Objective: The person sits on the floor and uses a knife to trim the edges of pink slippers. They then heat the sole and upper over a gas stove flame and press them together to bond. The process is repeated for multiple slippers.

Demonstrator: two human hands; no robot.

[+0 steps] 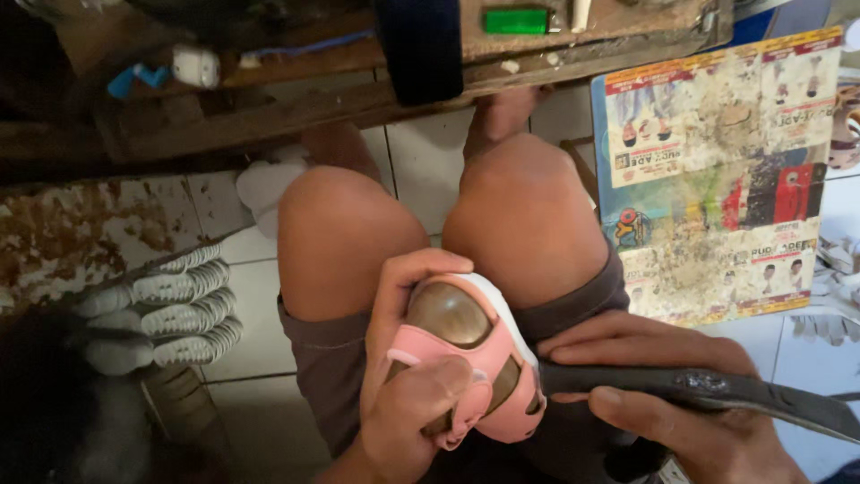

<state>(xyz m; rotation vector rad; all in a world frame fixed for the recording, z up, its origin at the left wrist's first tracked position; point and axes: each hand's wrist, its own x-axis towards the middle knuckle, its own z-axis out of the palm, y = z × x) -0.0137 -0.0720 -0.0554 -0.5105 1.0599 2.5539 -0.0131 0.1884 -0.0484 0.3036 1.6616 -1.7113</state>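
Observation:
A small pink shoe upper [484,376] with a white sole edge sits stretched over a brown wooden last [450,314], resting on my lap between my knees. My left hand [408,385] wraps around it, thumb over the pink strap and fingers curled behind the toe. My right hand [690,403] grips a long dark metal tool [717,394] whose tip touches the shoe's right side near the sole edge.
A stack of white ridged soles [170,309] lies on the tiled floor at the left. A worn board covered in colourful printed paper [717,179] leans at the right. A wooden workbench edge [358,99] spans the top, with a green lighter [517,20] on it.

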